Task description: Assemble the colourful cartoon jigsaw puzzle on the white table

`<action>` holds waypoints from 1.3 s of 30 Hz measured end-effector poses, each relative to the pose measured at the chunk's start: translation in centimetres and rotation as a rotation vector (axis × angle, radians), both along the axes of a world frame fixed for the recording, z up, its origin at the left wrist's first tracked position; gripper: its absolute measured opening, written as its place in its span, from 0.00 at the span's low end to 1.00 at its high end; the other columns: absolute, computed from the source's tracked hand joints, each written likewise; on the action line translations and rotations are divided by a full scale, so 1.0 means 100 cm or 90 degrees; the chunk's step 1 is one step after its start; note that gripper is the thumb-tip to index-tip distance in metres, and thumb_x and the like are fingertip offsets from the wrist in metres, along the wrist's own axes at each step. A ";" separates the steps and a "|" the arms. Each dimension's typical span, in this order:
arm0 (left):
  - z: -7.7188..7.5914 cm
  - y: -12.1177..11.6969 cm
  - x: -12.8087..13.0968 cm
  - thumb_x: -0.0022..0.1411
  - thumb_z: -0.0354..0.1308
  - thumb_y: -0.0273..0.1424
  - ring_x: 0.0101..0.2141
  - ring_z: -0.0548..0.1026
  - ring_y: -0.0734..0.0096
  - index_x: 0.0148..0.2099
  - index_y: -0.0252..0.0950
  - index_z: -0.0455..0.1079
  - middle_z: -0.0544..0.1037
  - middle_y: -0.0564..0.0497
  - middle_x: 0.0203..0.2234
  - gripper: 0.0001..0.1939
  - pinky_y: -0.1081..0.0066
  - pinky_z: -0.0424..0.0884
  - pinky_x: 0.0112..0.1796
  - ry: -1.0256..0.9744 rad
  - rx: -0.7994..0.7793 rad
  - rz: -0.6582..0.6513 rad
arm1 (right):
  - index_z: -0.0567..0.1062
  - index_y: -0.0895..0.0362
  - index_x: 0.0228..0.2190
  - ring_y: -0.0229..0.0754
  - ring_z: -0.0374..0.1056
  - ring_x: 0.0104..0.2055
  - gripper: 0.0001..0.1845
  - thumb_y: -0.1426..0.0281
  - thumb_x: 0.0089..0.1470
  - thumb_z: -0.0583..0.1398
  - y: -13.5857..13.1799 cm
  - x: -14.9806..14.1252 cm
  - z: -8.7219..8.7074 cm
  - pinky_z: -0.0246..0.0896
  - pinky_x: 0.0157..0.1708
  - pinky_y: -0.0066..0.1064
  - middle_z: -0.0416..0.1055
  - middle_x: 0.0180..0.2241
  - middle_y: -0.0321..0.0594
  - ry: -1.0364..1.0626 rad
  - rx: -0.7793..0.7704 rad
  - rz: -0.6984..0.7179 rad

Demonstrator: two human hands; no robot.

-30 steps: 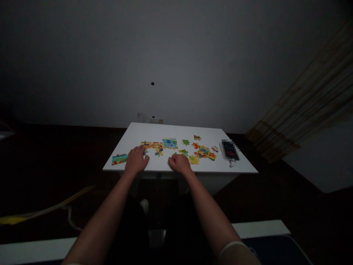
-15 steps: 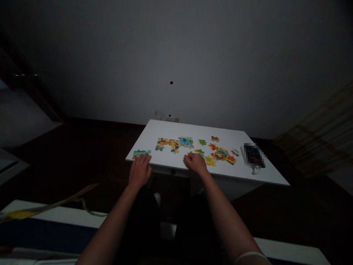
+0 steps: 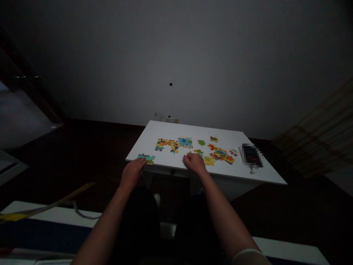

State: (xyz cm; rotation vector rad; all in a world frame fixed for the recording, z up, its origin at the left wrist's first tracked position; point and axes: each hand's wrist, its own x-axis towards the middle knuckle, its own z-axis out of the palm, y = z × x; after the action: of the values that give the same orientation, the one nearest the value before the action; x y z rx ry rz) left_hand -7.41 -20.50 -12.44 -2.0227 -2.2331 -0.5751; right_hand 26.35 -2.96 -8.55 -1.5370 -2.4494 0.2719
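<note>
A teal and green puzzle piece [image 3: 150,159] lies at the front left edge of the white table. My left hand [image 3: 132,172] reaches it from the left, fingers stretched out and fingertips on its left part; the thumb is hidden. My right hand [image 3: 195,162] rests as a closed fist at the table's front edge, and no piece sticks out of it. Just beyond the fist lie a green and yellow piece [image 3: 198,151] and a yellow piece [image 3: 209,161]. Joined puzzle pieces [image 3: 167,143] with a blue part [image 3: 185,142] lie between and beyond my hands.
On the right of the white table [image 3: 165,129] lies a heap of yellow and orange pieces [image 3: 222,154]. Several single pieces are scattered around it. A dark, blurred-out item [image 3: 252,155] with a white cord is farther right. A wall stands behind the table.
My left hand has drawn back to the left, from lying over the teal and green piece to its left side. That piece has shifted right and turned slightly. My right fist stays put.
</note>
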 end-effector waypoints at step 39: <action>-0.002 0.064 0.049 0.73 0.59 0.24 0.65 0.82 0.50 0.62 0.41 0.85 0.86 0.43 0.63 0.22 0.48 0.79 0.66 -0.005 0.086 -0.120 | 0.78 0.53 0.24 0.42 0.66 0.30 0.24 0.61 0.73 0.59 0.008 0.002 -0.009 0.43 0.33 0.35 0.76 0.25 0.40 0.090 0.008 0.000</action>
State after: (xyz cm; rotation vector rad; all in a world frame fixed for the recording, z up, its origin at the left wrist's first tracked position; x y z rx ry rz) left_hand -2.55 -14.08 -12.67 -2.1771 -1.9620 -0.7281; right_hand 26.56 -2.20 -9.46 -1.4615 -2.3379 0.3523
